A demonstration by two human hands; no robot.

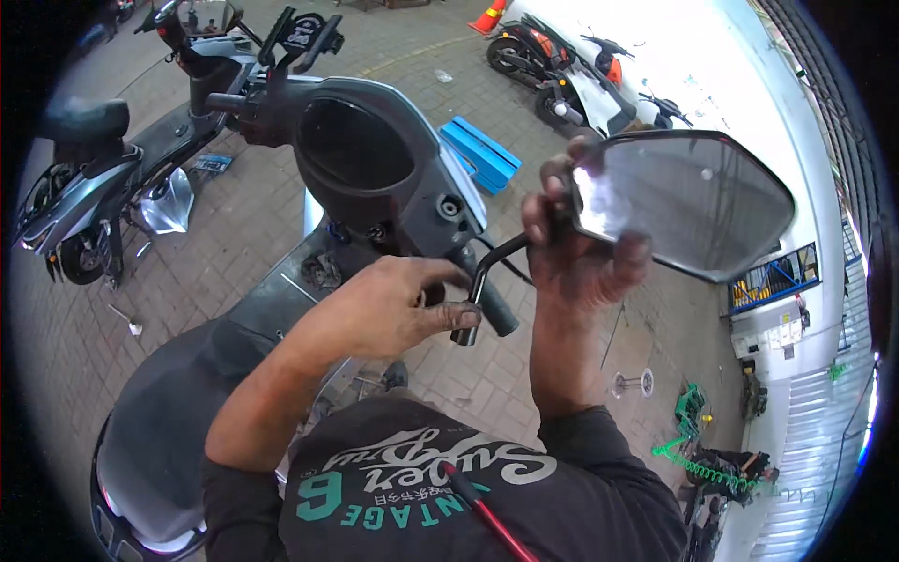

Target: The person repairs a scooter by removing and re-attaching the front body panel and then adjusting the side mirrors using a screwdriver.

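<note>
Here the right hand [585, 253] is closed around the stem of the big mirror [688, 201]. Just beside it, the left hand [403, 304] grips the scooter's handlebar grip [494, 312].

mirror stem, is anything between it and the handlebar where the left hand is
Nothing visible does. The right hand holds the mirror by its black stem, whose lower end runs down to the handlebar right beside the left hand. The left fingers cover the spot where they meet, so the joint itself is hidden.
</note>
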